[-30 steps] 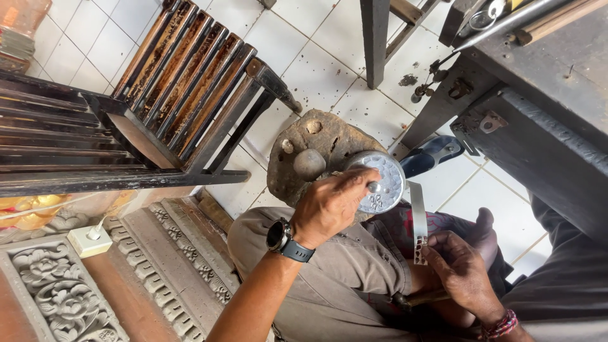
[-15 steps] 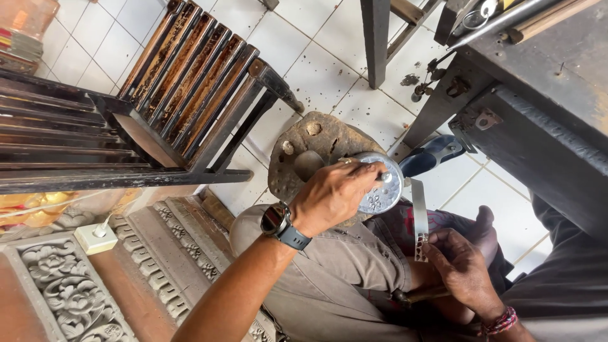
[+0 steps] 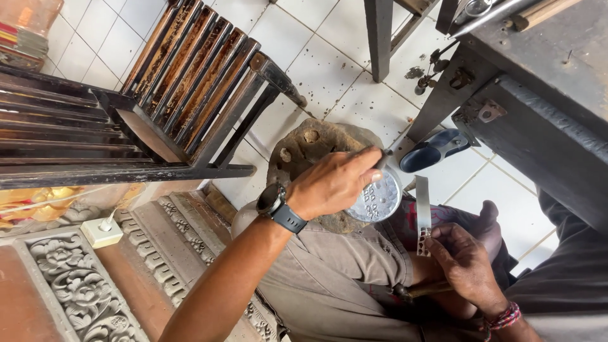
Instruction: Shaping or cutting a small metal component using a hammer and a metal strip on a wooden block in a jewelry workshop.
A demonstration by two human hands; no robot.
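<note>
The left hand (image 3: 332, 183) grips a round silver metal disc (image 3: 378, 197), fingers closed over its upper edge, holding it against a pitted brown stone block (image 3: 303, 149) that stands on the white tiled floor (image 3: 329, 69). The right hand (image 3: 465, 259) pinches a narrow perforated metal strip (image 3: 422, 212), held upright just beside the disc, above the lap.

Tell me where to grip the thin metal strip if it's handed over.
Take the metal strip by its plain upper end, coming from above. The right hand pinches the punched lower end, so only the top stands free, nearly upright. Pinch the flat faces, not the thin edges.
</note>
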